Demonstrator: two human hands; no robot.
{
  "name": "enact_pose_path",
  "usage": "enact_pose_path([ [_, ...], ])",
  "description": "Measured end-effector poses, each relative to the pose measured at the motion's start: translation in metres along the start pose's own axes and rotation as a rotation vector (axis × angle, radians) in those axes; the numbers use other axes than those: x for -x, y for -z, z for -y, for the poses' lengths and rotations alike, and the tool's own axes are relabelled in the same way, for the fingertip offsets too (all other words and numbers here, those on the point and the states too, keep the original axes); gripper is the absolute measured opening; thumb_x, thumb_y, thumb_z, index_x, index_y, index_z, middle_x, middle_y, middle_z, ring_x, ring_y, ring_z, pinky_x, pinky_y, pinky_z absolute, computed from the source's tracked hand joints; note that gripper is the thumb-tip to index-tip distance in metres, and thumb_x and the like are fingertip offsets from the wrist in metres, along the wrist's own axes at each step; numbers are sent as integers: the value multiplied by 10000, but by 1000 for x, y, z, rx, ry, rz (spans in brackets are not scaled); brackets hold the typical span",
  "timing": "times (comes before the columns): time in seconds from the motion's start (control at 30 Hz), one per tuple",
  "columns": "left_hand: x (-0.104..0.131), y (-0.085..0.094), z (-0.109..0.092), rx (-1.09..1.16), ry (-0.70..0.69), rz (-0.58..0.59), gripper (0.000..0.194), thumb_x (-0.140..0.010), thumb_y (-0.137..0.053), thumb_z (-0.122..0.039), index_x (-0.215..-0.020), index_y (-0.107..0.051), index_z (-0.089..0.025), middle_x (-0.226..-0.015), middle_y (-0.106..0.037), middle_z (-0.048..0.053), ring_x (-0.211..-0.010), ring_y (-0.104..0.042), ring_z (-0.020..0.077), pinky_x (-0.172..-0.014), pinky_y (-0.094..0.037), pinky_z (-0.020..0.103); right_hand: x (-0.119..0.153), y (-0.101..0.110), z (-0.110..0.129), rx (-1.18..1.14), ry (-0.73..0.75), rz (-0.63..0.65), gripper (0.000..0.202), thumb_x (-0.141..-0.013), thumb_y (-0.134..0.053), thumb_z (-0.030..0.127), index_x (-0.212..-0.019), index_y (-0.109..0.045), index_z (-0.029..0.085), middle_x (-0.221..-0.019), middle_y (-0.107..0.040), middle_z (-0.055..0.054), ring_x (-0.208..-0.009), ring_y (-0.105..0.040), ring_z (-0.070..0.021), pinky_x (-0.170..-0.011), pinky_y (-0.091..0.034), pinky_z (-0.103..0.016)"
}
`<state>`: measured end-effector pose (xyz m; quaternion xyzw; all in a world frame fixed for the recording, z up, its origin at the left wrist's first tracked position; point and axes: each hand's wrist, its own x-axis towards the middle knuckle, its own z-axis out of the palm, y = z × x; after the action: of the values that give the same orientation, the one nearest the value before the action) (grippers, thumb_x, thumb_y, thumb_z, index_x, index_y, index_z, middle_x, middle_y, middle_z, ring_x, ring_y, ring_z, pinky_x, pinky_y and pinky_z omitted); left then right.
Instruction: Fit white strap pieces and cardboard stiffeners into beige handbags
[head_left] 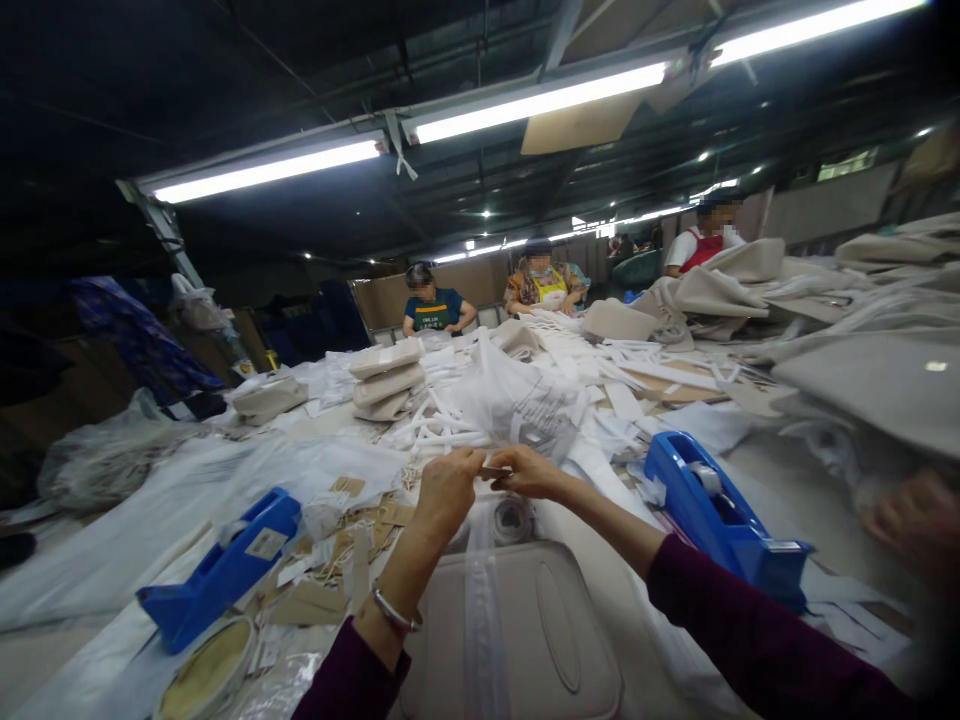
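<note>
My left hand (450, 490) and my right hand (521, 472) meet above the far edge of a beige bag (517, 630). Their closed fingers pinch a small, thin brownish piece (493, 473) between them; its exact nature is unclear. The bag lies flat in front of me, with a translucent strip (486, 620) running down its middle and an oval outline on its right side. Just below my hands, a rolled-up clear plastic piece (514, 520) rests beyond the bag's far edge.
Blue tape dispensers stand left (225, 570) and right (720, 520). Cardboard scraps (307, 603) and a round container (206, 670) lie left. Folded beige bags (386, 380) and white plastic (517, 395) are ahead. Several people work beyond; another person's blurred hand (915, 525) is at right.
</note>
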<state>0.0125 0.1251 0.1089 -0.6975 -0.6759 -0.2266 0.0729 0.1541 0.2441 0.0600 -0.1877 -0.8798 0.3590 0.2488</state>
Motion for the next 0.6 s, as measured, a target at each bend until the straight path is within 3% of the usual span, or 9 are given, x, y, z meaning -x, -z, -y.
enact_pose_path([
  [0.1, -13, -19, 4, 325, 122, -128, 215, -745, -446, -66, -841, -579, -205, -831, -625, 34, -745, -574, 160, -706, -403, 259, 4, -8, -7, -190, -144, -164, 188, -724, -576, 234, -797, -722, 140, -723, -698, -35, -723, -632, -187, -727, -475, -294],
  [0.23, -27, -60, 11, 721, 187, 62, 233, -634, -478, -31, -776, -612, -159, -738, -648, 14, -614, -586, 139, -589, -429, 228, 10, -10, -15, -456, -100, -301, 286, -705, -618, 356, -835, -731, 127, -730, -702, -51, -738, -642, -202, -756, -491, -329],
  [0.3, -27, -74, 10, 728, 159, 112, 147, -627, -536, -65, -684, -637, -157, -656, -640, 5, -622, -590, 157, -595, -429, 233, 15, -10, -14, -502, -69, -326, 297, -699, -632, 383, -819, -733, 131, -724, -702, -51, -733, -642, -200, -764, -492, -333],
  [0.4, -23, -86, 7, 666, 172, 84, 84, -637, -614, -131, -567, -638, -172, -606, -639, 24, -671, -598, 193, -650, -424, 261, 22, -13, -10, -525, -52, -349, 301, -713, -618, 406, -829, -732, 153, -744, -706, -43, -748, -642, -194, -770, -493, -329],
  [0.53, -22, -90, 5, 581, 245, 35, 93, -618, -644, -110, -559, -646, -182, -604, -642, 62, -699, -606, 229, -696, -427, 304, 15, -12, -4, -488, -53, -304, 309, -727, -589, 416, -825, -720, 155, -768, -706, -52, -763, -643, -199, -758, -494, -322],
  [0.6, -23, -84, 6, 577, 235, 23, 131, -608, -642, -79, -665, -685, -189, -741, -681, 74, -765, -613, 222, -747, -434, 307, 4, -4, -4, -429, -125, -331, 319, -746, -560, 419, -812, -704, 141, -790, -704, -70, -774, -644, -202, -763, -489, -318],
])
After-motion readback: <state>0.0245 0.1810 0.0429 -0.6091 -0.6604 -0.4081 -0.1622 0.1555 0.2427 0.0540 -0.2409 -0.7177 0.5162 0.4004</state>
